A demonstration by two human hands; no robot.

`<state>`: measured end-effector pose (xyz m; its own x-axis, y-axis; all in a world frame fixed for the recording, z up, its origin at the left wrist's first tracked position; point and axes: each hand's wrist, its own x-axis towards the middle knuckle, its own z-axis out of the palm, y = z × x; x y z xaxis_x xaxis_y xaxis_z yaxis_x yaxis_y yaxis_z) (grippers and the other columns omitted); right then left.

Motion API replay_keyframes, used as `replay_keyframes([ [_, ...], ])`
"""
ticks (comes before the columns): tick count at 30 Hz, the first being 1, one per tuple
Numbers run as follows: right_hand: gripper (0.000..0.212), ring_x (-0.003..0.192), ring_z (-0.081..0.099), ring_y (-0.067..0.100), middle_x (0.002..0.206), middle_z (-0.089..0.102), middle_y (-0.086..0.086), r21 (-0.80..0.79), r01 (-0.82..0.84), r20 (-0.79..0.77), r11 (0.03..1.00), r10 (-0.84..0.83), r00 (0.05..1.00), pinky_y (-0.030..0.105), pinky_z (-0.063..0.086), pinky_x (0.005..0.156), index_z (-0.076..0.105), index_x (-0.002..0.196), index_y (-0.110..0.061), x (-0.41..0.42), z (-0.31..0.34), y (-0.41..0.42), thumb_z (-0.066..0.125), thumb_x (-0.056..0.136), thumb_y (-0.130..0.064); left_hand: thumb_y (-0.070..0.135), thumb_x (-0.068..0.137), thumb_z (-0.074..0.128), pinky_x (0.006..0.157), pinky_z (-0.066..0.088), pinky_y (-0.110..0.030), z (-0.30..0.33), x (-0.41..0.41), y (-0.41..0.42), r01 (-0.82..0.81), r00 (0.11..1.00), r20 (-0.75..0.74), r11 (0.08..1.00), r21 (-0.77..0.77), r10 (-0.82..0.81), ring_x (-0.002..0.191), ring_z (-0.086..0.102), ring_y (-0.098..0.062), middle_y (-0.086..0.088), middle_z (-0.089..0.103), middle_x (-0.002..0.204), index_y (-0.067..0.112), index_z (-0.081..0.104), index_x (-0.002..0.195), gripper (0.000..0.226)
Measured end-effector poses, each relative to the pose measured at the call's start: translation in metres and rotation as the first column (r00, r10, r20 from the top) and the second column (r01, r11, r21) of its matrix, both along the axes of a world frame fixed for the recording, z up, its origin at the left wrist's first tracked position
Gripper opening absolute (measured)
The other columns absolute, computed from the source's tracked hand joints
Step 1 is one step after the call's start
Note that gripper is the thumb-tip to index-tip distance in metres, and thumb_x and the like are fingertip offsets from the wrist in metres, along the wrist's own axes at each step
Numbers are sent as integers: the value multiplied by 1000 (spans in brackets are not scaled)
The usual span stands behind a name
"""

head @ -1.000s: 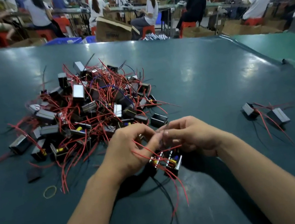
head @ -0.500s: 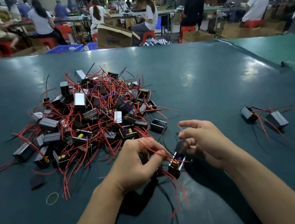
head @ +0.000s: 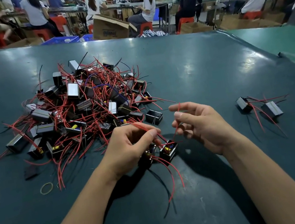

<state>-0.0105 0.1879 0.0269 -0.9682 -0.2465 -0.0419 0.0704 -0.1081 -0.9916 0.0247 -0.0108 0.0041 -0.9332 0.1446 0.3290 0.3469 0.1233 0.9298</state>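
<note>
Two small black box modules (head: 168, 150) with yellow parts inside and red and black leads lie on the dark green table (head: 206, 81) in front of me. My left hand (head: 129, 150) grips them from the left, thumb and fingers curled over their red leads. My right hand (head: 202, 127) hovers just right of them, and its curled fingers pinch one red wire (head: 178, 106) that rises from the modules. A big pile of the same modules (head: 82, 107), tangled in red wires, sits behind my left hand.
Two more modules (head: 244, 104) (head: 271, 111) with leads lie apart at the right. A single black box (head: 154, 116) rests at the pile's near edge. A rubber band (head: 46, 188) and a flat black piece (head: 31, 171) lie at the left. People work at benches beyond the table.
My hands were together over the modules and have parted. The right hand has drawn away to the right and up with a red wire; the left stays on the modules.
</note>
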Motion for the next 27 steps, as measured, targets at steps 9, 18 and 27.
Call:
replay_keyframes([
  [9,8,52,57,17,74,67,7,26,15,-154,1000,-11,988,21,42,41,64,90,-10,2,1,1,62,91,-2,14,78,71,63,56,-24,2,-4,0,-22,998,58,992,125,15,69,68,-17,-10,73,76,2,67,88,16],
  [18,11,43,48,12,59,58,8,173,-140,-184,975,172,968,20,39,39,71,84,-17,14,-4,-21,72,76,-25,22,70,75,56,50,-22,1,-2,3,-50,998,37,996,73,47,57,60,-14,-3,66,64,5,58,77,24],
  [27,16,55,57,15,67,64,2,198,-195,-122,961,221,968,20,41,43,74,80,-14,7,5,5,70,78,-30,16,90,58,65,49,-34,14,-2,-8,-110,993,59,968,224,100,65,62,-28,-11,70,68,4,61,78,17],
])
